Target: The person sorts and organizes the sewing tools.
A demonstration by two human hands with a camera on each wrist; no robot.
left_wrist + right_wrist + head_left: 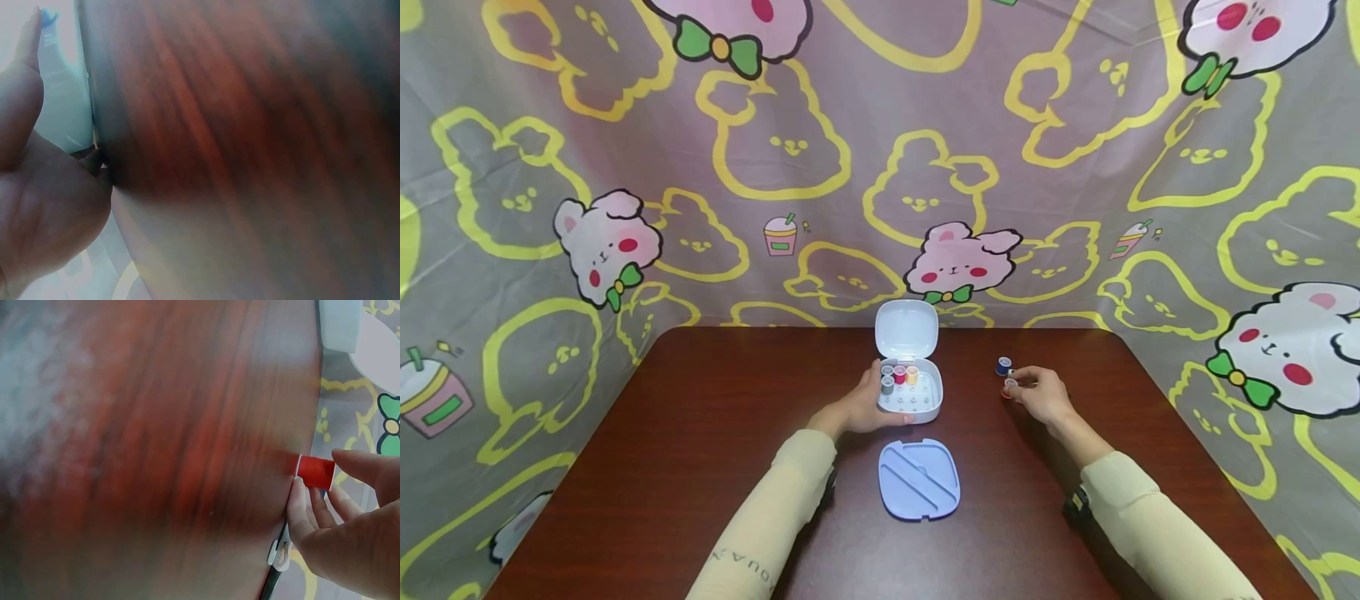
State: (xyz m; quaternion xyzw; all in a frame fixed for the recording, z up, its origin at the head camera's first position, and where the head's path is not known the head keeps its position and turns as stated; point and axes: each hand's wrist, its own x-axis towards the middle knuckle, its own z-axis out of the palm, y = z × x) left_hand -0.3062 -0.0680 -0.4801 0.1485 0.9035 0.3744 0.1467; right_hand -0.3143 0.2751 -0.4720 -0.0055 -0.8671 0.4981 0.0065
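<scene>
A small white box [934, 412] with its hinged lid [907, 329] raised stands near the middle of the table. Several thread spools, grey, red and pale orange, stand on pegs in its back left part; bare pegs show beside them. My left hand [859, 407] holds the box at its left side, the thumb along the front wall. To the right of the box, my right hand [1043, 395] pinches a red thread spool [316, 472] between thumb and fingers, low at the tabletop. Just behind those fingertips stands a dark blue thread spool [1003, 365].
A blue plastic tray [919, 479] with diagonal ridges lies flat in front of the box. The dark wooden table [722, 392] ends at a patterned cloth [820, 275] that hangs around its back and sides.
</scene>
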